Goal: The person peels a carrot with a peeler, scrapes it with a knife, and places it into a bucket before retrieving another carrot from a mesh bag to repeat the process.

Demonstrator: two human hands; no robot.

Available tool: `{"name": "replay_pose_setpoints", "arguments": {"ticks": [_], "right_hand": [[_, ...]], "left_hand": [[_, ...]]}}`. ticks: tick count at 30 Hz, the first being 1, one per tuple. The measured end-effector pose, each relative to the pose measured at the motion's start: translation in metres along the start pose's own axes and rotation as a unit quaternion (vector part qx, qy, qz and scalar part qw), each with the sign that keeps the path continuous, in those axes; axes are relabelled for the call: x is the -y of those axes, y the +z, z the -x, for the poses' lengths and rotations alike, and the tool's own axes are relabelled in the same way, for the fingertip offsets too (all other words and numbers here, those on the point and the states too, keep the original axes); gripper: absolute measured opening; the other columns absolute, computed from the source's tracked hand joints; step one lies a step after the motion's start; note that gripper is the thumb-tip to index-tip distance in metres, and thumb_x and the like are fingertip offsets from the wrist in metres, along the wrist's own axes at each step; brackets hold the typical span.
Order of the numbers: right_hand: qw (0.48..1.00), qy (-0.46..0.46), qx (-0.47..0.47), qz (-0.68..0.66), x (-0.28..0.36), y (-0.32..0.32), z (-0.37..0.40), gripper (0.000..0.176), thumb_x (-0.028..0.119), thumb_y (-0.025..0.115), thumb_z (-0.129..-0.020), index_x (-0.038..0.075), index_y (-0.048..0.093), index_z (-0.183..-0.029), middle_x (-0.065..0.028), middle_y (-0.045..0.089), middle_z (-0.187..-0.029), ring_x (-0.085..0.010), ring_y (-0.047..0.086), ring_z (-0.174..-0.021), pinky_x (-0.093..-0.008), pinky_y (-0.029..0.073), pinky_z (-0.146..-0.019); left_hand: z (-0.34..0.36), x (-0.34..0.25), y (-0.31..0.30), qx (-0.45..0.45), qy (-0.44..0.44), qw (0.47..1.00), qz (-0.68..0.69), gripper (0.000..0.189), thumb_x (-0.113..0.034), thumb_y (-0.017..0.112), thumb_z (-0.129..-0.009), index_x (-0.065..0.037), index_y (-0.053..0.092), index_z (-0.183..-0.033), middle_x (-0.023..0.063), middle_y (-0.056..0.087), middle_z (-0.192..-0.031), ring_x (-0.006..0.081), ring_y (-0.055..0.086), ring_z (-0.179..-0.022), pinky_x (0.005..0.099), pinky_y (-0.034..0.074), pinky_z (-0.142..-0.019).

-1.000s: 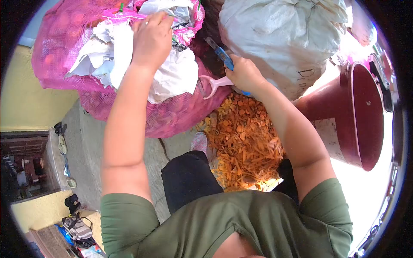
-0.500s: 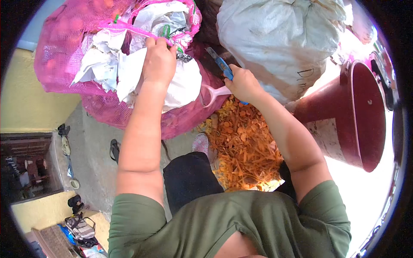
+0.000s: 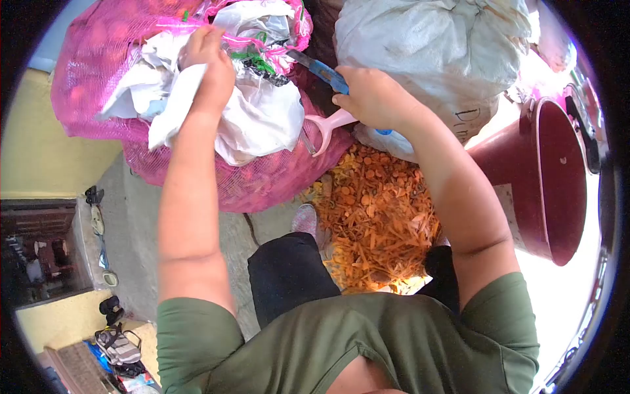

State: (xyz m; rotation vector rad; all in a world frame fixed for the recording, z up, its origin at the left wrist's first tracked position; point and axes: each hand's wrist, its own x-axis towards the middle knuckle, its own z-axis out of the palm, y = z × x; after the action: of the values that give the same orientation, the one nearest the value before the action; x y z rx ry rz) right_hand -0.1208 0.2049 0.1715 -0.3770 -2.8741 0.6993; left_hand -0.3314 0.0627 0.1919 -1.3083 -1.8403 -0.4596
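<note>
My left hand point(image 3: 213, 72) is at the pink mesh sack point(image 3: 177, 164), fingers bent over white paper point(image 3: 172, 108) near its mouth; what the fingertips grip, if anything, is hidden. Orange pieces show through the mesh. My right hand point(image 3: 374, 97) is wrapped round a blue-handled cutter point(image 3: 327, 73) with its blade toward the sack, and round a pink peeler point(image 3: 331, 125) that hangs below it. Green ties point(image 3: 257, 59) lie between the papers by the sack's mouth.
Orange peelings point(image 3: 380, 217) are heaped on the floor between my knees. A full white sack point(image 3: 426, 52) stands ahead on the right, a dark red bucket point(image 3: 564, 184) beside it. Sandals point(image 3: 110, 280) and a striped bag point(image 3: 119, 347) are at the left.
My left hand has moved left from the pink sack edge onto the paper. My right hand has risen slightly, and the cutter's blade is now nearer the green ties.
</note>
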Motion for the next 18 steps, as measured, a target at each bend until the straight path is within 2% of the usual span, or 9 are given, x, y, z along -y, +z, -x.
{"name": "replay_pose_setpoints", "arguments": {"ticks": [3,4,8,11,12,13,15,16,18], "right_hand": [[0.999,-0.024,-0.018,0.016,0.01,-0.003,-0.01,0.033,0.019,0.057,-0.076,0.001,0.05,-0.102,-0.0208,0.058,-0.078,-0.0383,0.056,-0.076,-0.0442,0.043,-0.069],[0.999,-0.03,-0.024,0.016,0.011,-0.001,-0.017,0.035,0.02,0.057,-0.074,0.002,0.052,-0.103,-0.0198,0.059,-0.079,-0.0367,0.057,-0.077,-0.0429,0.045,-0.069],[0.998,-0.052,-0.009,-0.035,0.008,-0.001,-0.044,0.041,0.021,0.057,-0.068,0.007,0.055,-0.106,-0.0179,0.061,-0.078,-0.0324,0.06,-0.075,-0.0394,0.048,-0.069],[0.993,-0.093,-0.004,-0.068,0.006,0.002,-0.059,0.043,0.02,0.059,-0.064,0.008,0.056,-0.106,-0.0185,0.06,-0.072,-0.0308,0.06,-0.071,-0.0377,0.048,-0.067],[0.992,-0.108,0.002,-0.069,0.01,0.001,-0.063,0.044,0.019,0.06,-0.064,0.008,0.056,-0.106,-0.0186,0.059,-0.073,-0.0301,0.06,-0.071,-0.0373,0.047,-0.066],[0.99,-0.122,0.009,-0.07,0.013,0.002,-0.067,0.045,0.019,0.06,-0.063,0.007,0.055,-0.107,-0.0187,0.059,-0.073,-0.0294,0.06,-0.07,-0.0369,0.047,-0.065],[0.975,-0.133,-0.014,-0.177,0.021,0.015,-0.081,0.047,0.018,0.061,-0.064,0.007,0.054,-0.11,-0.016,0.059,-0.073,-0.0244,0.059,-0.068,-0.035,0.047,-0.064],[0.963,-0.137,-0.024,-0.231,0.024,0.021,-0.087,0.049,0.017,0.062,-0.064,0.008,0.053,-0.111,-0.0146,0.059,-0.074,-0.0218,0.059,-0.067,-0.0341,0.046,-0.063],[0.947,-0.092,0.049,-0.304,0.032,0.02,-0.087,0.047,0.015,0.061,-0.069,0.006,0.051,-0.114,-0.0067,0.058,-0.076,-0.0135,0.054,-0.068,-0.0282,0.044,-0.063]], "left_hand": [[0.003,0.024,0.004,0.198,0.01,0.98,-0.032,0.034,0.004,0.054,-0.068,-0.002,0.055,-0.101,0.013,0.054,-0.099,0.0331,0.051,-0.094,0.0381,0.041,-0.083],[0.002,0.028,0.0,0.246,-0.032,0.969,0.015,0.028,0.003,0.054,-0.071,-0.003,0.056,-0.098,0.0115,0.054,-0.097,0.0317,0.051,-0.095,0.0354,0.041,-0.083],[-0.006,0.035,-0.015,0.306,0.003,0.949,0.073,0.022,-0.003,0.058,-0.073,-0.003,0.055,-0.095,0.0118,0.051,-0.099,0.0285,0.051,-0.093,0.0322,0.042,-0.08],[-0.019,0.037,-0.016,0.35,-0.047,0.931,0.096,0.023,-0.003,0.058,-0.075,-0.003,0.053,-0.098,0.0116,0.051,-0.097,0.0257,0.051,-0.092,0.0304,0.041,-0.08],[-0.018,0.035,-0.017,0.308,-0.051,0.936,0.165,0.023,-0.004,0.058,-0.078,-0.001,0.052,-0.099,0.0097,0.054,-0.088,0.0202,0.053,-0.085,0.0279,0.041,-0.077],[-0.02,0.033,-0.018,0.302,-0.087,0.927,0.203,0.023,-0.005,0.058,-0.078,0.0,0.052,-0.099,0.0088,0.055,-0.086,0.0187,0.053,-0.083,0.0276,0.042,-0.075],[-0.024,0.028,-0.021,0.287,-0.158,0.903,0.277,0.023,-0.006,0.058,-0.079,0.002,0.051,-0.1,0.007,0.056,-0.082,0.0155,0.052,-0.078,0.0269,0.042,-0.073],[-0.025,0.037,-0.015,0.294,-0.133,0.904,0.281,0.025,-0.005,0.058,-0.078,0.003,0.051,-0.1,0.0067,0.057,-0.08,0.0126,0.052,-0.075,0.0251,0.043,-0.07],[-0.026,0.043,-0.01,0.301,-0.151,0.881,0.331,0.025,-0.003,0.059,-0.077,0.002,0.051,-0.1,0.0059,0.058,-0.08,0.0115,0.052,-0.072,0.024,0.043,-0.067]]}}
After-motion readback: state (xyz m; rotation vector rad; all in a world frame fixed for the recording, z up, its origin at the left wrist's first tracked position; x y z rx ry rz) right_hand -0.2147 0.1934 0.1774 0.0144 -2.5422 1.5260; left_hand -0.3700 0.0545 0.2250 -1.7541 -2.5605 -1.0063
